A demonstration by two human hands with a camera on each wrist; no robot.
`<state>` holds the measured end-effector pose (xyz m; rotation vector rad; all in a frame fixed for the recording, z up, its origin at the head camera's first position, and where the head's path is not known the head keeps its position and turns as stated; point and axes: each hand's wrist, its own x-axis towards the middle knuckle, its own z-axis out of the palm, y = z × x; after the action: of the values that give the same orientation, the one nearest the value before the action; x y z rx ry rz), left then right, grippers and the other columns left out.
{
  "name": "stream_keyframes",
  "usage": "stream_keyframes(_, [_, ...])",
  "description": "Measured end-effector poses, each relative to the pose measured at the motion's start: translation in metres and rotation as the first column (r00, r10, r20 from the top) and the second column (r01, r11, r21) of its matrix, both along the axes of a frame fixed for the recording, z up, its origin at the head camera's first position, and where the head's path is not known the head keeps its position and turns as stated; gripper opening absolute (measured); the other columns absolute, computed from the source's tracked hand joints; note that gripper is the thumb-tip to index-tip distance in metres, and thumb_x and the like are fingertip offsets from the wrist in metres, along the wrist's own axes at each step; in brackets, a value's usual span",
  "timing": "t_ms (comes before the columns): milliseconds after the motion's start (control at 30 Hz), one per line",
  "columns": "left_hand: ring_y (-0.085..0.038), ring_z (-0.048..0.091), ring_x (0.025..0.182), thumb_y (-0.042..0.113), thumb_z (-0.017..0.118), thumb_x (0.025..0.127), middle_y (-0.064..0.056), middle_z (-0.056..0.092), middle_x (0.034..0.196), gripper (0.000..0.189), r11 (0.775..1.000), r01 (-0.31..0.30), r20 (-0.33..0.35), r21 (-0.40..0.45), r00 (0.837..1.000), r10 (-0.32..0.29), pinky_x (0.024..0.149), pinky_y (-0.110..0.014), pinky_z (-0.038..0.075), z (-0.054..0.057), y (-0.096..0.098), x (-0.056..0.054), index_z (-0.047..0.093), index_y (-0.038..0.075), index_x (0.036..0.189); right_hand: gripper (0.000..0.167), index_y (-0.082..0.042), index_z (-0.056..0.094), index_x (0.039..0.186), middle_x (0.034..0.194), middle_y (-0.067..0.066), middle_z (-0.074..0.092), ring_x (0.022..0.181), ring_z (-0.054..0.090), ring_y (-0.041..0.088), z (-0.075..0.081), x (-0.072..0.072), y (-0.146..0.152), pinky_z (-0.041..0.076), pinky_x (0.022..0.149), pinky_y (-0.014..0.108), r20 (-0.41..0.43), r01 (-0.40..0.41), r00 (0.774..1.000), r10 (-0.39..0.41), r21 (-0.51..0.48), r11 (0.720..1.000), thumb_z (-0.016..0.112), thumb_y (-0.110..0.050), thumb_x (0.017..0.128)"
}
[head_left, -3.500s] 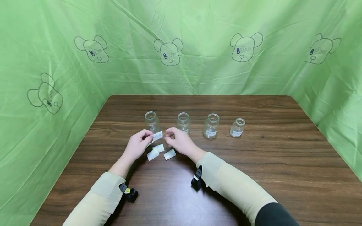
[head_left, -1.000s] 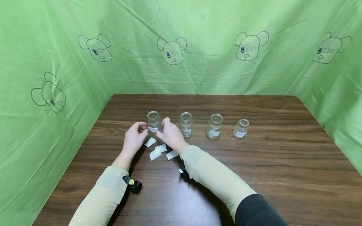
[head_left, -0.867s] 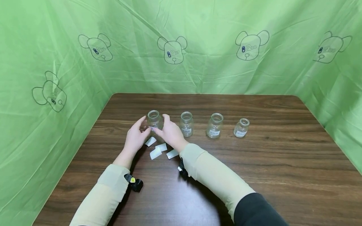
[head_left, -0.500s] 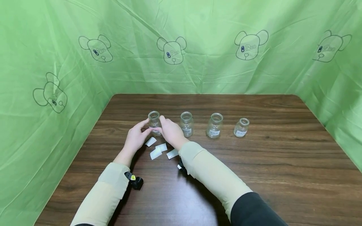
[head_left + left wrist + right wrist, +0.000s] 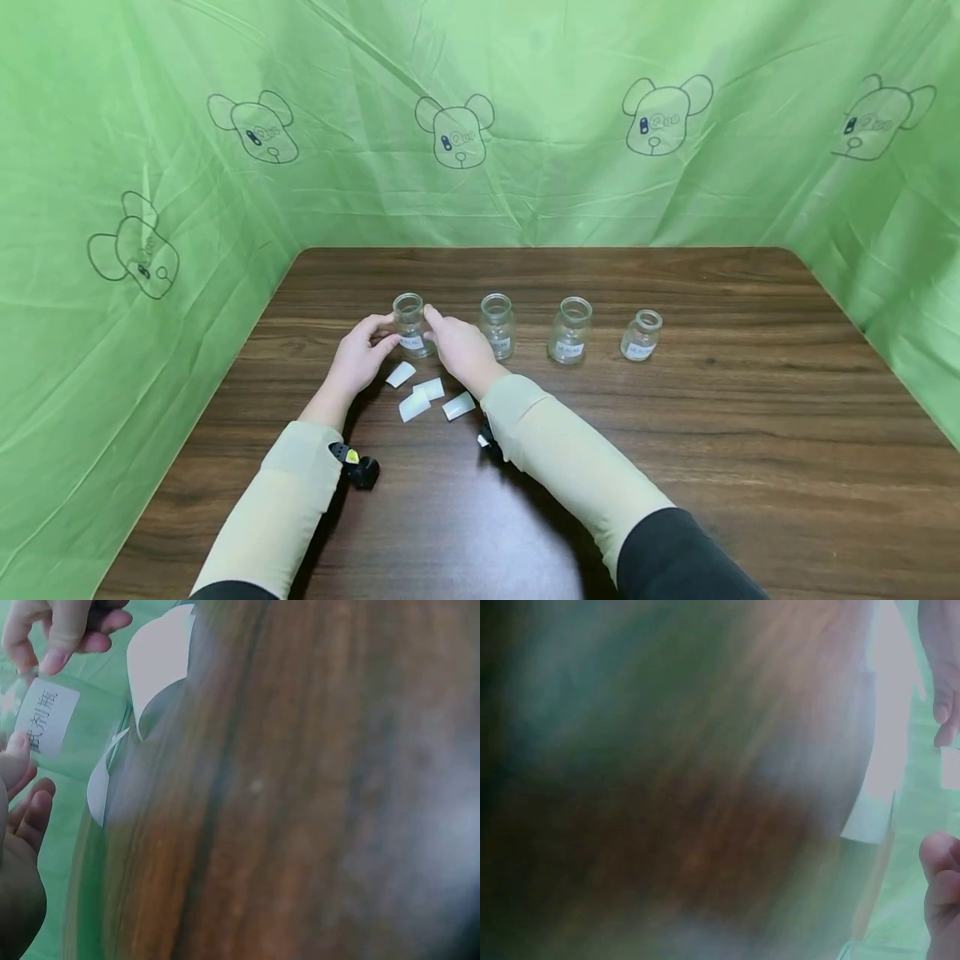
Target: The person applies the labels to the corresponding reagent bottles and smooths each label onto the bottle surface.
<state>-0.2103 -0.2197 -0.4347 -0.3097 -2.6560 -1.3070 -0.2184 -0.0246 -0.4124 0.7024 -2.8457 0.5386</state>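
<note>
At the left end of a row of clear glass containers stands an uncapped glass jar [image 5: 408, 317], upright on the table. A white label [image 5: 411, 342] with dark characters lies on its front, also readable in the left wrist view. My left hand [image 5: 357, 357] holds the jar's left side, its thumb at the label's left end [image 5: 45, 720]. From the other side my right hand [image 5: 462, 348] grips the jar with thumb and fingers, near the label's right end. Some fingers are hidden behind the glass. In the right wrist view the right hand [image 5: 943, 889] is cut off by the frame edge.
To the right stand a second jar [image 5: 497, 317], a third jar [image 5: 572, 329] and a small jar [image 5: 641, 335], each labelled. Several white paper slips, among them one slip [image 5: 401, 374] and another slip [image 5: 458, 406], lie in front of my hands on the wooden table [image 5: 750, 400].
The label, earlier pinched in my left hand, is now on the leftmost jar. Both thumbs pressed its middle half a second ago and have since parted toward its ends.
</note>
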Motion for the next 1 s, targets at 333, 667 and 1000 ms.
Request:
stream_keyframes(333, [-0.03,0.057,0.107,0.005,0.056,0.092,-0.014,0.058,0.123,0.032,0.998,-0.004,0.056,0.062,0.998,0.001,0.092,-0.044,0.043,-0.004,0.0,0.0,0.054,0.006,0.124,0.046,-0.014,0.034,0.141,0.087,0.006,0.066,0.07,0.064,0.02,0.0,0.008,0.0,0.051,0.06,0.033,0.051,0.009,0.999,-0.01,0.006,1.0,0.05,-0.018,0.098])
stream_keyframes(667, [-0.032,0.058,0.101,0.007,0.067,0.085,-0.017,0.054,0.126,0.051,0.994,0.041,0.047,0.1,0.998,-0.046,0.08,-0.037,0.046,-0.007,0.003,0.004,0.045,0.005,0.131,0.061,-0.006,0.035,0.132,0.076,0.005,0.063,0.057,0.061,0.018,0.0,0.012,-0.011,0.045,0.046,0.03,0.061,0.034,0.998,-0.033,-0.023,0.999,0.059,-0.043,0.09])
stream_keyframes(1000, [-0.029,0.059,0.102,0.011,0.067,0.087,-0.013,0.057,0.125,0.044,0.999,0.019,0.041,0.028,0.999,-0.02,0.086,-0.044,0.045,-0.005,-0.002,0.002,0.05,0.009,0.127,0.051,-0.009,0.034,0.124,0.088,0.006,0.064,0.069,0.065,0.022,0.0,0.009,-0.011,0.05,0.053,0.034,0.047,0.001,0.999,-0.002,0.003,1.0,0.058,-0.038,0.089])
